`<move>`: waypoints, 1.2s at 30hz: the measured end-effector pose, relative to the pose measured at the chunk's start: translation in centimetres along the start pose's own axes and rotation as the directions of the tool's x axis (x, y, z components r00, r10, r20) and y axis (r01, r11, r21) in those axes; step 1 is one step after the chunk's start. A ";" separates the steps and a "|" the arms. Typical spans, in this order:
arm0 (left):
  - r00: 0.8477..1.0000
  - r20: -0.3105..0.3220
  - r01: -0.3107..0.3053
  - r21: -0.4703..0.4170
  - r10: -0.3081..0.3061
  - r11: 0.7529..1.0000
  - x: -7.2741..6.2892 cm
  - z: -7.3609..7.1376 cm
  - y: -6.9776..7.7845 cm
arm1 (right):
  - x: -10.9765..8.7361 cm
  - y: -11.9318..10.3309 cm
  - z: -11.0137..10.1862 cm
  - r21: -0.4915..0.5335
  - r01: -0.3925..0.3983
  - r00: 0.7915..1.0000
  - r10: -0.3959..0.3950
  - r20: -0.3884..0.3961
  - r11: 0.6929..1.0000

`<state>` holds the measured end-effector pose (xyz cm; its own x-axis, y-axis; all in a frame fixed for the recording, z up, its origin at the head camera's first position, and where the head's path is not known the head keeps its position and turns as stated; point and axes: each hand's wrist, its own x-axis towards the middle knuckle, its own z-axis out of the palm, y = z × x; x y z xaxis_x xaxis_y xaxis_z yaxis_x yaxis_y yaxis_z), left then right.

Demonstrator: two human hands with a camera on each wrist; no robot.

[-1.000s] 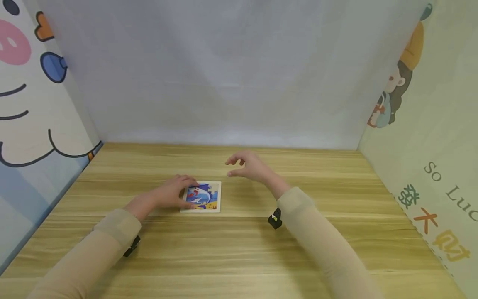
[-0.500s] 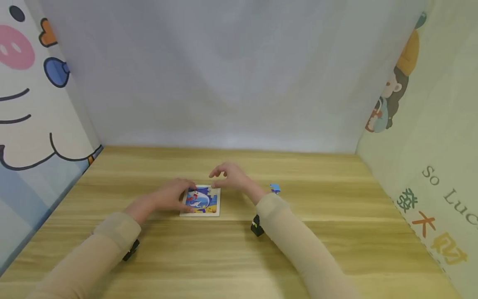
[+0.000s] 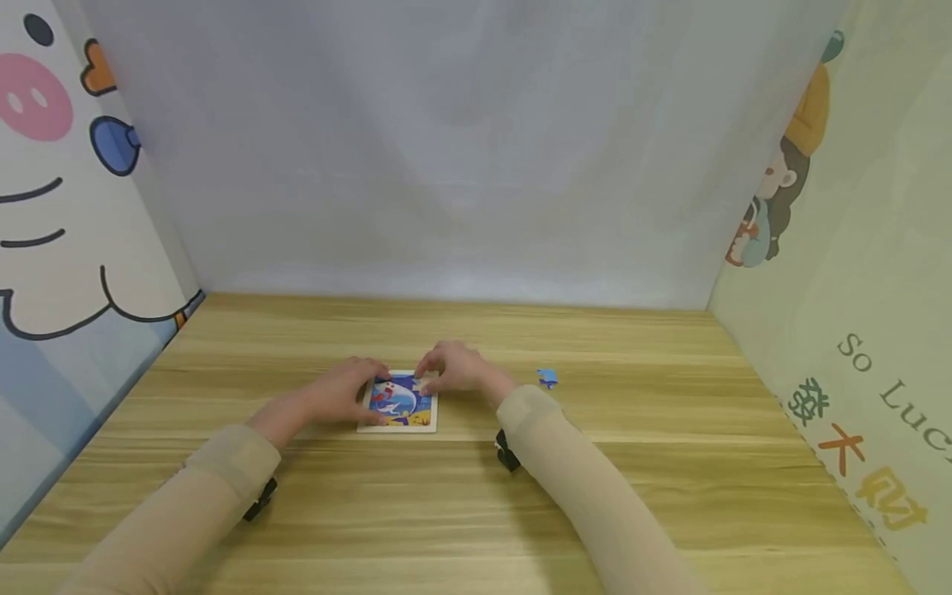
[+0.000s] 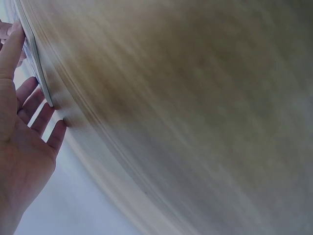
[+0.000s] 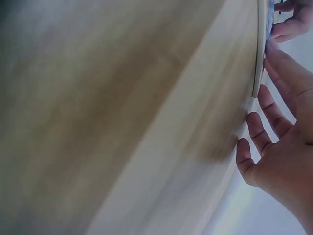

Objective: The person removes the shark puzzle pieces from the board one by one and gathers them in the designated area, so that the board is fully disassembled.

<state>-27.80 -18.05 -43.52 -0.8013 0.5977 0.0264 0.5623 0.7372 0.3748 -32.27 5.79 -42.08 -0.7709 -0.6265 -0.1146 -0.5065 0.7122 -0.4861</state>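
A small square jigsaw puzzle [image 3: 397, 404] with a blue-and-white sea picture and a white frame lies flat on the table, left of centre in the head view. My left hand [image 3: 338, 393] holds its left side, thumb on the near part and fingers at the far edge. At the upper right corner, my right hand [image 3: 457, 368] has its thumb and index fingertips on the puzzle, a little apart. The right wrist view shows that hand's other fingers [image 5: 274, 115] beside the frame's edge [image 5: 259, 54]. A loose blue puzzle piece [image 3: 547, 378] lies to the right.
The wood-grain table [image 3: 416, 512] runs back to a pale grey cloth [image 3: 461, 165]. Printed panels with cartoon figures stand at the left [image 3: 111, 240] and right [image 3: 840, 273]. Black wrist devices [image 3: 507, 452] sit below the sleeves.
My right hand has moved left and nearer, from over the table to the puzzle's upper right corner. The loose piece, hidden earlier, now shows. My left hand has stayed on the puzzle.
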 end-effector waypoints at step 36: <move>0.993 0.049 -0.110 -0.002 0.110 0.994 -0.6 -0.3 -0.1 | 1.2 -0.3 0.4 0.159 -0.026 1.000 0.023 0.018 0.987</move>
<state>-27.47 -18.59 -43.31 -0.7236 0.6899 0.0220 0.6466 0.6664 0.3712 -32.85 4.67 -42.42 -0.7755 -0.6153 -0.1414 -0.4185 0.6687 -0.6145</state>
